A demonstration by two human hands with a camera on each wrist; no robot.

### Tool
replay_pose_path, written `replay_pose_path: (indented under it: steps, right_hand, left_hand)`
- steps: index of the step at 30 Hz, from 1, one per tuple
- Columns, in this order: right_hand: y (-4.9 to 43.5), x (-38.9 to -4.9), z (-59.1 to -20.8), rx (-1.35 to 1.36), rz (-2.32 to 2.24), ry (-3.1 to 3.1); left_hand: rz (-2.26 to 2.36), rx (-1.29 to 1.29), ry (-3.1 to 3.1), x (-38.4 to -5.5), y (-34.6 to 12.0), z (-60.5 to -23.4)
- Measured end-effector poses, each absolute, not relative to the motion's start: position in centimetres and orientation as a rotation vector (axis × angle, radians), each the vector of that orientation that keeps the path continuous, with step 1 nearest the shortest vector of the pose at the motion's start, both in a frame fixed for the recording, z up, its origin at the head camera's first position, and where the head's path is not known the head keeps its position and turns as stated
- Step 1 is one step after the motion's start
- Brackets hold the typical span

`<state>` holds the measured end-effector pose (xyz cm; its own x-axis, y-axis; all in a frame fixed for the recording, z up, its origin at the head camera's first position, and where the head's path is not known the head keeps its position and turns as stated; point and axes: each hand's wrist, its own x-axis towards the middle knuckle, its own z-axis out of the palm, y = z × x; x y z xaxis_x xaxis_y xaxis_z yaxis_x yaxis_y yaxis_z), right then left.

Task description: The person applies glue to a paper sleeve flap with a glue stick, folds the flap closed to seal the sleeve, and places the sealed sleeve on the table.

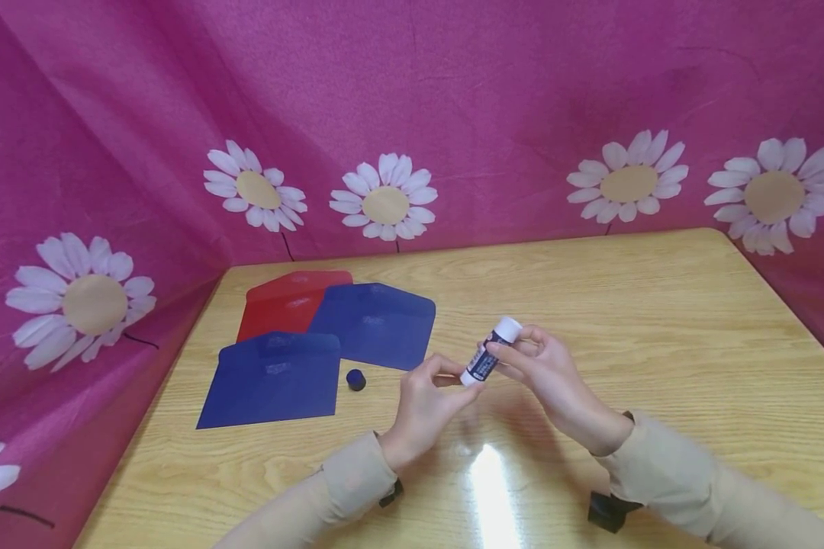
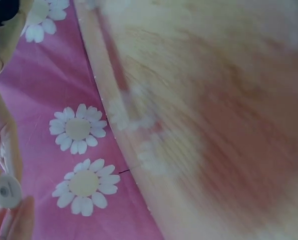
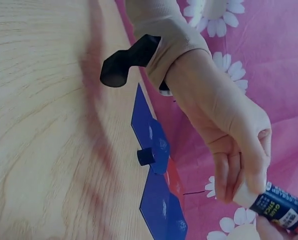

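Note:
A glue stick (image 1: 492,352) with a dark label and white ends is held at a tilt above the table, between both hands. My left hand (image 1: 429,408) pinches its lower white end between thumb and fingers. Higher up, my right hand (image 1: 549,374) grips the labelled body, its thumb across the front. In the right wrist view the words on the glue stick (image 3: 276,206) can be read, and the left hand (image 3: 228,120) holds its white end. A round white end of the glue stick (image 2: 8,191) shows at the edge of the left wrist view.
Two blue envelopes (image 1: 275,385) and one red envelope (image 1: 281,305) lie with flaps unfolded on the left of the wooden table (image 1: 659,320). A small dark cap (image 1: 356,380) stands beside them. A pink cloth (image 1: 494,91) with white flowers hangs behind and at the left.

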<state>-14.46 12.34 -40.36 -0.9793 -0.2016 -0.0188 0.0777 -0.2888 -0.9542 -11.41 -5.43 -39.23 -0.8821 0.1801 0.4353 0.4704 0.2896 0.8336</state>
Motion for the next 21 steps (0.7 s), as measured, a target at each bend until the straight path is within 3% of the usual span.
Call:
replay_pose_path:
  steps: [8, 21]
  right_hand:
    - [12.0, -12.7, -36.5, -0.206, -2.348, 1.728]
    - [12.1, -12.3, -35.1, -0.238, -2.248, 1.659]
  left_hand:
    - [-2.165, -0.315, -2.440, -12.2, -6.1, -38.7]
    - [-2.532, -0.322, -2.379, -12.6, -6.8, -38.1]
